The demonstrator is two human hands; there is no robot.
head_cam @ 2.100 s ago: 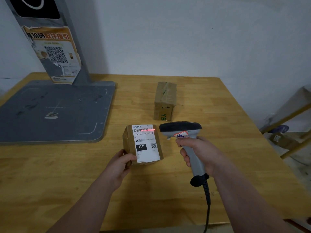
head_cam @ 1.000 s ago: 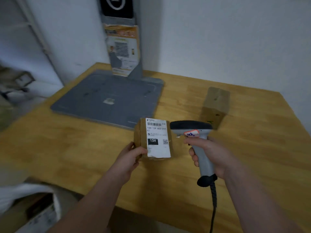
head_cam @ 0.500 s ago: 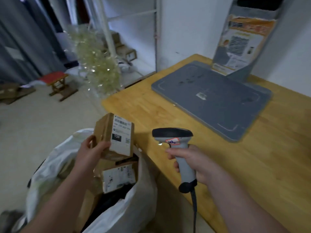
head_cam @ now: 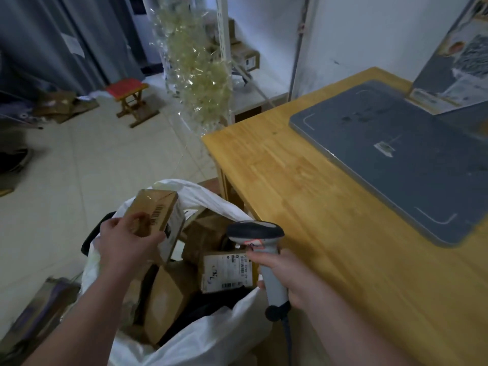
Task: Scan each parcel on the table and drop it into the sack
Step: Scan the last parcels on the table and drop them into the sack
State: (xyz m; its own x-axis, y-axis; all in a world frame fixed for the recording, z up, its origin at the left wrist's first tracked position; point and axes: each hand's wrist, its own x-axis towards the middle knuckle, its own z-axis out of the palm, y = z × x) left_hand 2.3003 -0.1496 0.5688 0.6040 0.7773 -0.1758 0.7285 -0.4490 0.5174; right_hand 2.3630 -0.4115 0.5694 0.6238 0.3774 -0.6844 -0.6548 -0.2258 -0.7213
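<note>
Parcel point(head_cam: 155, 217) has left the table and now hangs above the open sack point(head_cam: 211, 336), pinched in the left hand point(head_cam: 126, 247), so its scan is likely finished and only the drop remains. One parcel held; roughly four more lie inside. Right hand point(head_cam: 287, 281) is wrapped round one scanner point(head_cam: 260, 249); the table point(head_cam: 317, 207) shows one grey pad point(head_cam: 412, 159).

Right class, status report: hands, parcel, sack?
Left hand holds parcel over open sack. Right hand grips scanner. Nothing blocking the drop.
</note>
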